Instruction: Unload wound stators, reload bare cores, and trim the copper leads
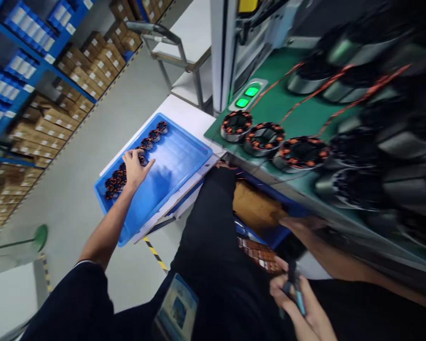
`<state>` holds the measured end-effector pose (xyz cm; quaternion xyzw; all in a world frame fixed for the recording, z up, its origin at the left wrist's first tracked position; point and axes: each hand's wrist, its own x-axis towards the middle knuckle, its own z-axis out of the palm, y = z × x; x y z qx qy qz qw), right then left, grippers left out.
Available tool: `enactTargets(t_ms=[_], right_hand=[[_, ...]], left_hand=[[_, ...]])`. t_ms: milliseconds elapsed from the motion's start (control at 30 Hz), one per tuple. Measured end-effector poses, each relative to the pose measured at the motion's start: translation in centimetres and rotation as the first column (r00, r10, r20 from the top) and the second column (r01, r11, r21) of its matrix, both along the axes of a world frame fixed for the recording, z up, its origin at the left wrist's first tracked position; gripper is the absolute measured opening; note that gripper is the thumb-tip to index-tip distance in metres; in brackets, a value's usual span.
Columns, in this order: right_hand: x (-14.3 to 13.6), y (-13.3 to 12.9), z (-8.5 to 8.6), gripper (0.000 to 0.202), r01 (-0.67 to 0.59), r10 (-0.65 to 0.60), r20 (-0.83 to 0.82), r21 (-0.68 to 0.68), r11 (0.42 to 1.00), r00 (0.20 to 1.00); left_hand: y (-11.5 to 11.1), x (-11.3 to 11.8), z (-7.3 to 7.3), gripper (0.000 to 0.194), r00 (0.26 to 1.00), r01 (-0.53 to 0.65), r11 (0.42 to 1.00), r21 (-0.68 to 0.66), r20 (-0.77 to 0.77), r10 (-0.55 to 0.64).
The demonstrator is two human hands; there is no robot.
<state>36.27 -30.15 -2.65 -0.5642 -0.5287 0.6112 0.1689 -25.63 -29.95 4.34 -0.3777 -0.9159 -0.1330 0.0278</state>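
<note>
My left hand (134, 166) is over a blue plastic tray (177, 156), its fingers resting over a small motor stator and its thumb stretched away from it. More ring-shaped stators with black and orange windings (154, 136) line the tray's far left side, several of them bunched below my hand. Low at the right, my right hand (298, 303) is closed around a hand tool with teal handles (299, 299), which looks like pliers or cutters. The tool's jaws are blurred.
Larger stators (301, 152) with orange leads crowd a green bench (216, 130) at right, near two lit green buttons (247, 96). Another bare forearm (326, 258), apparently a co-worker's, reaches toward a brown bundle (257, 206) in a blue bin. Shelves of boxes (71, 113) and a cart (184, 61) stand beyond.
</note>
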Motion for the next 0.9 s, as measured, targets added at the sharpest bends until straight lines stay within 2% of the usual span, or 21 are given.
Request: enactTargets(t_ms=[67,100,167,200,233,300,367,467,533,600,667,700,733,767,867,900], right_hand=[[-0.2,0.4,0.7,0.056,-0.031,0.031,-0.023,-0.023,0.999,0.999],[-0.2,0.5,0.9,0.057,-0.053,0.052,-0.031,-0.037,0.998,0.998],[-0.2,0.8,1.5,0.059,-0.107,0.104,-0.044,-0.065,0.992,0.994],[-0.2,0.9,1.9,0.059,-0.137,0.133,-0.052,-0.076,0.988,0.990],[-0.2,0.9,2.3,0.060,-0.166,0.162,-0.058,-0.083,0.983,0.985],[-0.2,0.8,3.2,0.061,-0.215,0.211,-0.054,-0.090,0.972,0.976],[0.0,0.4,3.8,0.064,-0.241,0.238,-0.039,-0.101,0.965,0.971],[0.5,-0.7,3.7,0.066,-0.237,0.234,-0.039,-0.119,0.964,0.972],[0.7,-1.7,3.1,0.067,-0.201,0.196,-0.052,-0.136,0.970,0.979],[0.5,-2.5,2.7,0.072,-0.156,0.147,-0.064,-0.162,0.974,0.987],[0.2,-2.9,2.7,0.077,-0.121,0.110,-0.071,-0.177,0.977,0.991],[0.0,-2.8,2.9,0.077,-0.111,0.100,-0.070,-0.174,0.978,0.992],[-0.2,-2.5,3.2,0.076,-0.107,0.097,-0.068,-0.160,0.981,0.993],[-0.3,-2.0,3.6,0.073,-0.103,0.095,-0.063,-0.137,0.985,0.993],[-0.7,0.1,5.5,0.060,-0.088,0.085,-0.065,-0.032,0.996,0.994],[-0.8,0.8,6.4,0.054,-0.077,0.078,-0.079,0.013,0.997,0.994]], left_hand=[[2.6,3.1,1.8,0.070,0.986,0.165,0.980,0.114,0.012,-0.167],[4.2,5.0,2.8,0.074,0.956,0.287,0.941,0.179,0.003,-0.292],[8.0,8.8,4.7,0.079,0.782,0.599,0.719,0.353,-0.064,-0.620],[10.1,10.5,5.4,0.080,0.695,0.684,0.621,0.382,-0.084,-0.714],[12.2,12.0,6.0,0.087,0.625,0.740,0.556,0.379,-0.084,-0.776],[15.9,13.8,6.8,0.103,0.561,0.792,0.525,0.310,-0.034,-0.827],[18.6,14.2,7.0,0.112,0.513,0.827,0.508,0.241,0.043,-0.857],[20.6,13.3,6.8,0.111,0.467,0.847,0.474,0.240,0.087,-0.880],[20.8,12.5,6.6,0.106,0.481,0.826,0.483,0.290,0.084,-0.873],[20.1,12.1,6.6,0.103,0.537,0.730,0.534,0.426,0.125,-0.834],[18.3,12.4,7.0,0.092,0.596,0.490,0.587,0.644,0.244,-0.765],[17.1,13.0,7.4,0.084,0.593,0.333,0.595,0.731,0.328,-0.735],[15.6,13.9,7.9,0.072,0.563,0.174,0.602,0.780,0.422,-0.710],[13.9,15.1,8.3,0.065,0.501,0.069,0.612,0.788,0.503,-0.704],[8.4,20.5,8.9,0.071,0.233,-0.060,0.739,0.671,0.729,-0.643],[6.7,22.7,8.7,0.076,0.109,-0.059,0.800,0.597,0.801,-0.589]])
